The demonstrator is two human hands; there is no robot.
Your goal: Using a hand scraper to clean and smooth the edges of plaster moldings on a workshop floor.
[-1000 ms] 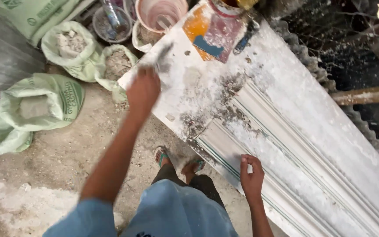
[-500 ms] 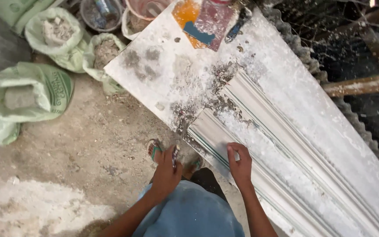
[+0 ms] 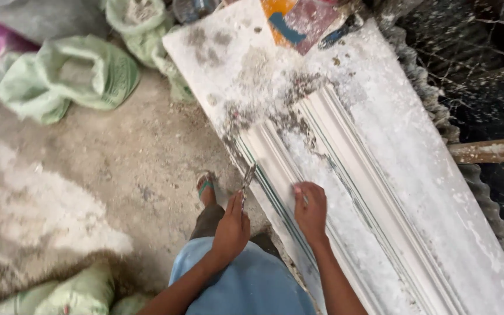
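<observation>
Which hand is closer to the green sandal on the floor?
Left. The left hand holds a thin metal tool at the board's near edge, just right of the green sandal. The right hand rests further right on the white moulded strip.

Soft even daylight, faint shadows, slight blur.

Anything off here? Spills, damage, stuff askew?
Grey debris is scattered over the top of the white moulding, dirtying an otherwise pale surface. Powder lies spread on the floor. The left hand holds a thin tool; the right hand rests on the moulding.
</observation>
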